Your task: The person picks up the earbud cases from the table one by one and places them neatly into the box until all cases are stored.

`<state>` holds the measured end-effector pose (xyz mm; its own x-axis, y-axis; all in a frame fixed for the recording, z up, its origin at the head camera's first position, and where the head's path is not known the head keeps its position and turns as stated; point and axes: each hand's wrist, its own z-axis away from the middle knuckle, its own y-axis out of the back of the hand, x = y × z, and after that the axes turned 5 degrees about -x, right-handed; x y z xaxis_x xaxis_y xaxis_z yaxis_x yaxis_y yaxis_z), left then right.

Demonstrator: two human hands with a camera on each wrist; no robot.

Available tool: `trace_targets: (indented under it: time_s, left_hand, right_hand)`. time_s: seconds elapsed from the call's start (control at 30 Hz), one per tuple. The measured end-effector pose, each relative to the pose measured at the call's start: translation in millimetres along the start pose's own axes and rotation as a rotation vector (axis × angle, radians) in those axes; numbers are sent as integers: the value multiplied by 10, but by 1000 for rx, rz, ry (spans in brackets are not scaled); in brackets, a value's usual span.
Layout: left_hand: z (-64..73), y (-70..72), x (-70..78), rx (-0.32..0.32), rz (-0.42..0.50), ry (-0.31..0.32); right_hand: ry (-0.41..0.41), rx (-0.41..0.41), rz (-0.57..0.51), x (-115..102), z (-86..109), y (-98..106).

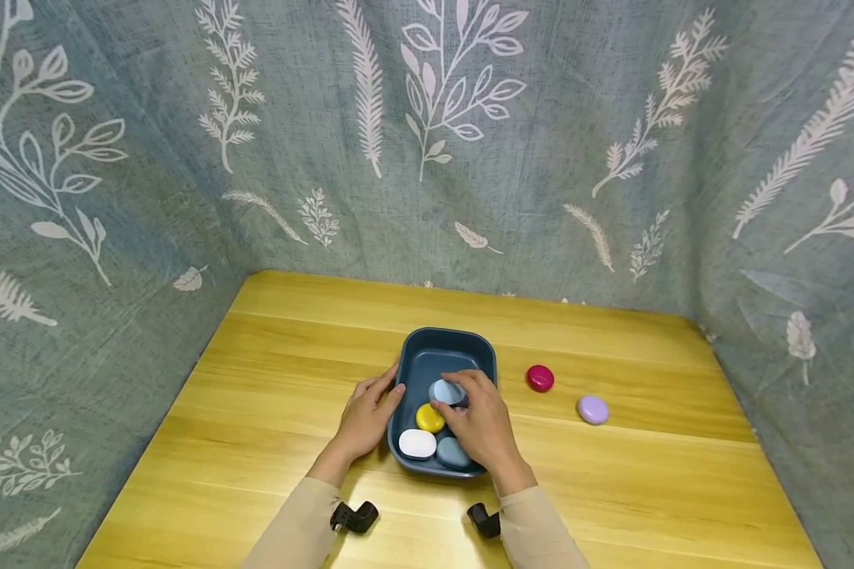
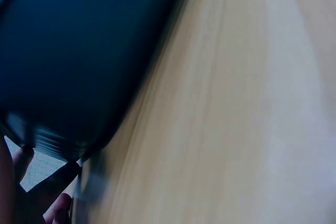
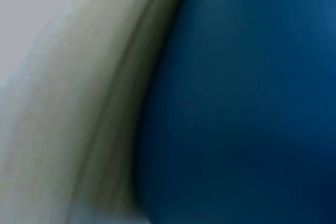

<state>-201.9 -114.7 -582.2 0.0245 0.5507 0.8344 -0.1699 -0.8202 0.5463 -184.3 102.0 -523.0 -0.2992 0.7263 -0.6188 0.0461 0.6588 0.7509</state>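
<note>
A dark blue rectangular tray (image 1: pixel 427 344) with rounded corners stands on the table in the head view. My left hand (image 1: pixel 364 412) holds its left wall, thumb over the rim and fingers along the outside. In the left wrist view, fingers (image 2: pixel 52 182) touch the tray's wall (image 2: pixel 79 66). My right hand (image 1: pixel 485 419) reaches into the tray and pinches a smooth light blue rounded piece (image 1: pixel 446 392) between thumb and fingers. Near it in the tray lie a yellow round piece (image 1: pixel 430 418), a white oval piece (image 1: pixel 417 444) and a grey-blue piece (image 1: pixel 453 453), partly hidden by the hand.
Right of the tray, a dark red round piece (image 1: pixel 540 378) and a lilac round piece (image 1: pixel 593 409) lie on the wooden table (image 1: pixel 655 474). A patterned grey-green curtain (image 1: pixel 370 221) surrounds the table's back and sides. Blurred blue tray wall (image 3: pixel 241 98) fills much of the right wrist view.
</note>
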Motion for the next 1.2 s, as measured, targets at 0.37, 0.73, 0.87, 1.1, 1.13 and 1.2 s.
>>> trace_targets:
  time_s: [0.37, 0.73, 0.87, 1.1, 1.13, 1.2]
  left_hand:
    - [9, 8, -12, 2, 0, -8]
    - [0, 4, -5, -7, -9, -2]
    - [-3, -1, -9, -3, -7, -3]
    - [9, -6, -17, -1, -1, -4]
    - [8, -5, -16, -2, -1, -5]
    - [7, 0, -14, -4, -2, -7]
  right_hand:
    - [10, -10, 12, -53, -17, -82]
    - [-14, -22, 41, -67, -20, -125]
    - [-18, -27, 51, -77, -27, -127]
    - [-36, -50, 65, -78, -33, -137]
    - [-37, -50, 66, -77, -35, -139]
    - [-39, -52, 67, -77, -42, -145]
